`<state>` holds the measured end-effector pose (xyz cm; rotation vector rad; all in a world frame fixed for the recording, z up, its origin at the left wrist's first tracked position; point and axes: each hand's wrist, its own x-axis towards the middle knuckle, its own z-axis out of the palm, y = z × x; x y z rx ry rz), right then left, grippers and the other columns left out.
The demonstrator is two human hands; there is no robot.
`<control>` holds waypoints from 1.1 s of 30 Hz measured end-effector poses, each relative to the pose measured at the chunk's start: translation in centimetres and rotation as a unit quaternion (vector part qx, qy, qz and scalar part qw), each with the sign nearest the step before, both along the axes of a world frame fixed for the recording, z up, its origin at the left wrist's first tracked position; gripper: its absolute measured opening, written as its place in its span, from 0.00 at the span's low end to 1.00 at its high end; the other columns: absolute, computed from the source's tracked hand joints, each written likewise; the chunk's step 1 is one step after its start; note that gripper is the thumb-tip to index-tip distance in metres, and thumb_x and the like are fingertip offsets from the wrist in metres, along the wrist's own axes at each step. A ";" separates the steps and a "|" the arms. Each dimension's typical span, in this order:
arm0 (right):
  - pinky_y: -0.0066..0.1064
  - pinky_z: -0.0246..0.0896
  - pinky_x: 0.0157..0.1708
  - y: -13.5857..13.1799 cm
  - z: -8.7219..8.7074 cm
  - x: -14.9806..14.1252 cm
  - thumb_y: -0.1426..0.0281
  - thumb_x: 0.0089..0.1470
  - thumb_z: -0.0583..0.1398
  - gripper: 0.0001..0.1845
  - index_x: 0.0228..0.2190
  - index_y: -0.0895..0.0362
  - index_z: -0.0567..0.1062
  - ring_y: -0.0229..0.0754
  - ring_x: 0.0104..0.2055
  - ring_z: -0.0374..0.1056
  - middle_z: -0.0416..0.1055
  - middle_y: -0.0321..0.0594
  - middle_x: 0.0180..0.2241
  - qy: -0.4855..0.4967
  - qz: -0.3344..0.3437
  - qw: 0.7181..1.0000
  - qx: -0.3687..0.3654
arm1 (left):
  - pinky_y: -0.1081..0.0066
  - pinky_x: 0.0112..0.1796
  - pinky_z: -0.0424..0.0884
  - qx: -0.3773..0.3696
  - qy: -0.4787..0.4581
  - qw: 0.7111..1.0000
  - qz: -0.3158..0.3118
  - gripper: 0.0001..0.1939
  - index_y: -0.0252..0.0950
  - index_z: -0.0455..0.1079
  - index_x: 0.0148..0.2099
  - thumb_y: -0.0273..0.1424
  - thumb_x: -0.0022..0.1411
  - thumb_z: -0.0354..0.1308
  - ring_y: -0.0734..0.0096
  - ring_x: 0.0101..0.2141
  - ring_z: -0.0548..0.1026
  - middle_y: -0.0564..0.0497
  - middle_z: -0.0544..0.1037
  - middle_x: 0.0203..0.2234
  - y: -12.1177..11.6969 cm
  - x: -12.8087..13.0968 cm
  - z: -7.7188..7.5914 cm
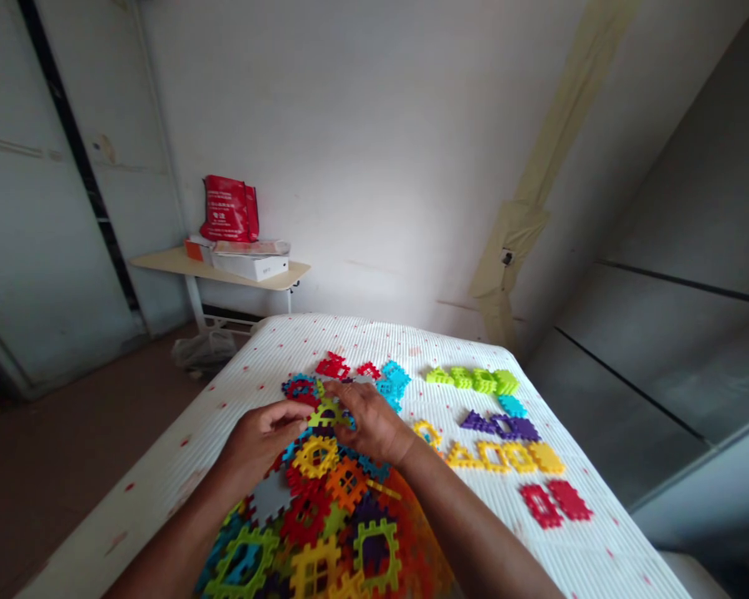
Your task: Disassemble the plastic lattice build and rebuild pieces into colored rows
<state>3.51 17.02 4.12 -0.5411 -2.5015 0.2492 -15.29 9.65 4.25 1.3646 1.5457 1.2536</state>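
A heap of colourful plastic interlocking tiles with notched edges lies in front of me. My left hand (268,428) is at the left side of the heap, its thumb and fingertips closed at the edge of a lime green tile (325,414). Over the same tile and its neighbours reaches my right hand (374,420), palm down, fingers bent and apart; what lies under its fingertips is partly hidden. Just below the hands are a yellow tile (315,457) with a round opening and an orange window tile (347,483). Light blue tiles (394,381) lie beyond the right hand.
On the white dotted bed cover (374,331), sorted rows stand at the right: lime green tiles (483,381), purple tiles (517,428), yellow tiles (512,457) and red tiles (571,499). A side table (162,261) with a red bag (228,210) and a white box (253,265) stands by the wall.
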 end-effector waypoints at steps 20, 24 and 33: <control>0.33 0.57 0.42 -2.0 1.4 1.7 0.62 0.55 0.56 0.20 0.49 0.54 0.66 0.44 0.41 0.67 0.73 0.41 0.36 -0.175 -0.160 0.971 0.041 | 0.70 0.33 0.72 -0.034 -0.024 0.999 -0.012 0.18 0.38 0.75 0.31 0.45 0.41 0.63 0.60 0.31 0.77 0.51 0.81 0.27 0.2 1.9 -1.2; 0.35 0.54 0.45 2.5 2.3 6.2 0.64 0.56 0.55 0.21 0.51 0.53 0.64 0.45 0.45 0.65 0.72 0.44 0.41 -0.234 -0.251 0.938 0.050 | 0.69 0.37 0.72 -0.045 -0.051 0.998 0.012 0.24 0.39 0.75 0.35 0.47 0.37 0.64 0.57 0.36 0.77 0.50 0.82 0.31 0.1 1.6 -0.7; 0.32 0.58 0.39 10.7 2.3 15.6 0.69 0.54 0.56 0.22 0.52 0.52 0.66 0.46 0.44 0.67 0.71 0.47 0.43 -0.347 -0.389 0.853 -0.026 | 0.69 0.37 0.72 -0.047 -0.040 0.998 0.028 0.20 0.41 0.75 0.32 0.49 0.38 0.63 0.56 0.36 0.77 0.52 0.82 0.30 0.3 0.8 -0.3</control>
